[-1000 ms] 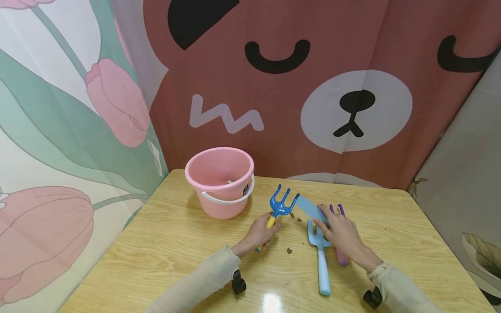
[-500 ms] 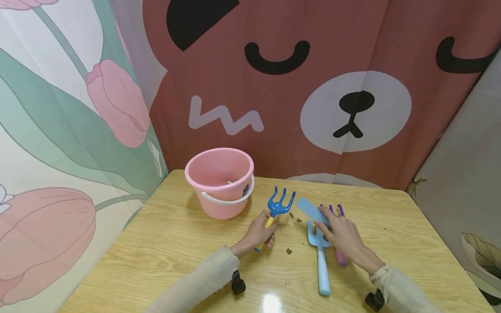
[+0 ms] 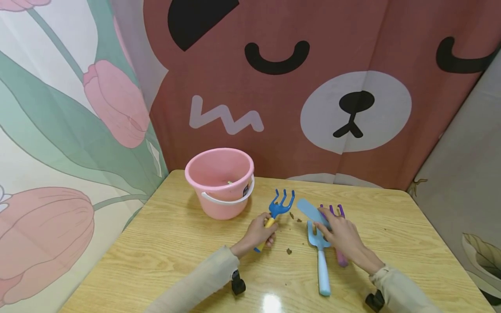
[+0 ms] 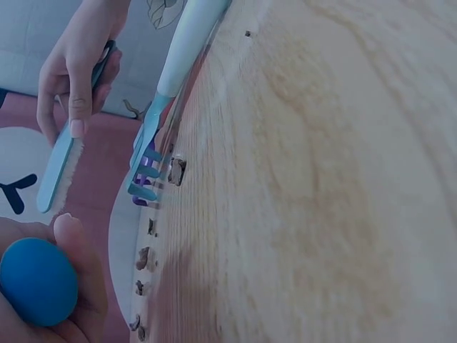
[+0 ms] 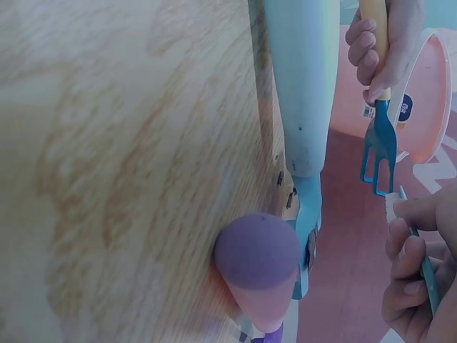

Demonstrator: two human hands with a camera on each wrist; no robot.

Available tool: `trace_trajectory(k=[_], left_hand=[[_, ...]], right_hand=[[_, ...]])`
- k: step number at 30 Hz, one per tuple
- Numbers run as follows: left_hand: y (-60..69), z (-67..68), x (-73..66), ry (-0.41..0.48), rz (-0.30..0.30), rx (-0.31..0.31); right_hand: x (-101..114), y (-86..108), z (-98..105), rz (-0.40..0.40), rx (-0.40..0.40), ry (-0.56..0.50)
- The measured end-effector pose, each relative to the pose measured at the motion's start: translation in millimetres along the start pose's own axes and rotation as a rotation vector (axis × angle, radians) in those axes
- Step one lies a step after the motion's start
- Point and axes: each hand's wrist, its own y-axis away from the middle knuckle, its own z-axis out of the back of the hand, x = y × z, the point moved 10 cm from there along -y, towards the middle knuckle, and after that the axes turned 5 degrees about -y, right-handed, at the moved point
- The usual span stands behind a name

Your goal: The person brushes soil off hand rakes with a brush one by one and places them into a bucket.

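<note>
The blue fork was gripped by the left hand, fingers curled; at the fork's three o'clock, the brush was pinched in the right hand. Brushing the fork seemed in hand; next, presumably, contact between them was called for.

Draped corner (bear-print cloth, table)

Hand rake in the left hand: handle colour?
Yellow handle, with a blue end cap; head view shows both together best.
</note>
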Motion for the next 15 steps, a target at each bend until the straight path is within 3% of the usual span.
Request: trace_trajectory(k=[7,15], left_hand=[[-0.8,-1.3,-1.4,-0.011,-0.028,0.016],[0.5,-2.6,-2.6,0.038,-0.023,0.025]], right_hand=[[-0.2,0.6,-1.6,-0.001,0.006,0.002],[-0.7,0.3,-2.1,-0.009,0.016,-0.010]])
